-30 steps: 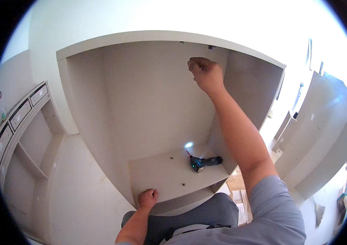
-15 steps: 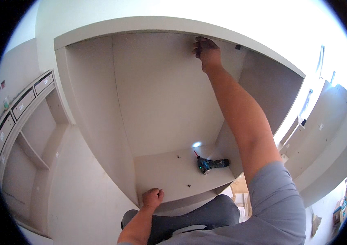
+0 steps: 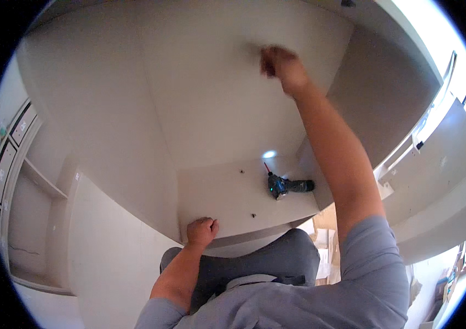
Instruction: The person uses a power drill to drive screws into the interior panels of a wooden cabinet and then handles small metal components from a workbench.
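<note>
"As the left hand [image 3: 202, 232] is nearest, how does it look?"

"Fingers curled, at the front edge of the cabinet's [image 3: 96, 109] bottom board [image 3: 211, 192]; I cannot tell if it grips anything."

"Beyond it?"

"Two small dark fittings [image 3: 253, 215] on that board, and to their right a black-and-blue drill [image 3: 282, 187], its red bit [image 3: 267, 167] toward the back panel [image 3: 216, 98]."

"And the right hand [image 3: 280, 64]?"

"Well apart from the left, raised before that panel, curled but blurred; its grip is unclear."
</note>
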